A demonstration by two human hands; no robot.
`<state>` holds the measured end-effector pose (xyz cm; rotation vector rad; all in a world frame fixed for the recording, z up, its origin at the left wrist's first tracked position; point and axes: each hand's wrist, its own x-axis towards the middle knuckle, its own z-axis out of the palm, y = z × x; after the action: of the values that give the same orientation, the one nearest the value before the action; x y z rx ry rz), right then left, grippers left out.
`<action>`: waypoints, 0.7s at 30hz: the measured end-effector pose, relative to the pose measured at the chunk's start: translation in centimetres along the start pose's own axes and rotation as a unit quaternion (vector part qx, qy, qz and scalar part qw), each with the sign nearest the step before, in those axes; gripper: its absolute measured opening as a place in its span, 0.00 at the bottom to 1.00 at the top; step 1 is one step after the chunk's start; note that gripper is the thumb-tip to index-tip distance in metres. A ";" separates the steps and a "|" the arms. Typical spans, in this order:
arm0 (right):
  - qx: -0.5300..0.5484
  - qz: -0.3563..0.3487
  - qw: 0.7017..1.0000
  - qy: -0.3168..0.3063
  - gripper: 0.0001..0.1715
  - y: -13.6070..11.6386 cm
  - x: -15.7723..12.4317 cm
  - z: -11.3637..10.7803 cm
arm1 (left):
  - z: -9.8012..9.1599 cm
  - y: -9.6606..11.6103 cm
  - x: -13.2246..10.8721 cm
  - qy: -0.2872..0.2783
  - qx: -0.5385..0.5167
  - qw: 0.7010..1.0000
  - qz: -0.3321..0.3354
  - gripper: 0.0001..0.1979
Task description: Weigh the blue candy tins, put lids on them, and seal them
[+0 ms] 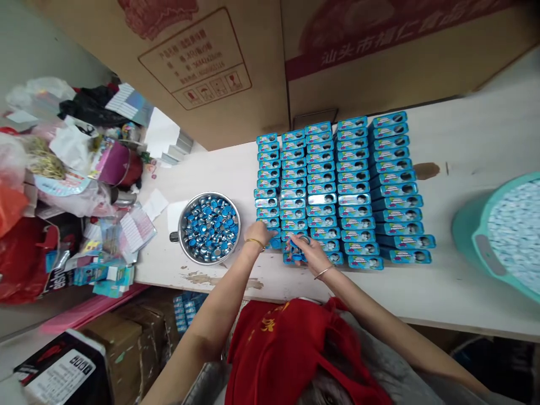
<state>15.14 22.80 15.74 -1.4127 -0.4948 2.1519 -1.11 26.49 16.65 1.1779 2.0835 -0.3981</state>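
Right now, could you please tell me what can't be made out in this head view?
- Blue item in the right hand: fingers hide most of it.
- Tins near the left hand: both hands cover some.
- Tin labels: too small to read.
- Pieces in the bowl: too small to identify.
- Tub: cut off by the right edge; contents blurred.

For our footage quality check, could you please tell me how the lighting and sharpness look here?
Head view: lighting is even, with glare on the steel bowl and some blue tins; the right hand looks slightly soft, and wide-angle distortion bows the table edge.
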 end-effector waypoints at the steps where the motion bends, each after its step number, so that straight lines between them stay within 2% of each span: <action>1: 0.004 -0.007 1.000 0.015 0.27 0.1 0.2 0.0 | 0.2 0.1 -0.7 0.017 -0.007 1.000 0.018 0.12; 3: 0.011 -0.015 0.999 0.051 0.27 0.4 0.6 0.0 | 0.7 0.3 -2.4 0.037 -0.070 0.994 0.076 0.12; 5: 0.013 -0.016 0.997 0.070 0.26 0.6 1.0 0.0 | 1.4 0.6 -3.9 0.025 -0.178 0.972 0.149 0.13; 8: 0.020 -0.017 0.998 0.052 0.25 0.7 1.3 0.2 | 2.5 1.0 -5.4 0.023 -0.275 0.940 0.202 0.12; 12: 0.011 0.015 0.999 0.032 0.26 0.4 1.2 0.8 | 2.8 1.2 -4.8 0.075 -0.297 0.937 0.171 0.06; 16: 0.083 0.080 0.992 -0.052 0.25 -0.4 1.1 0.9 | 1.7 0.7 -2.2 0.106 -0.292 0.943 0.122 0.04; 18: 0.106 0.084 0.987 -0.087 0.24 -0.8 1.0 0.7 | 0.9 0.5 -0.8 0.133 -0.214 0.964 0.082 0.04; 21: 0.084 0.070 0.987 -0.113 0.21 -1.2 0.8 0.3 | -0.2 0.5 1.0 0.108 -0.064 0.991 0.044 0.05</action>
<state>14.84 24.26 16.00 -1.1483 -0.2934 2.4207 -1.14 27.51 16.16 1.2784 2.1931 -0.0975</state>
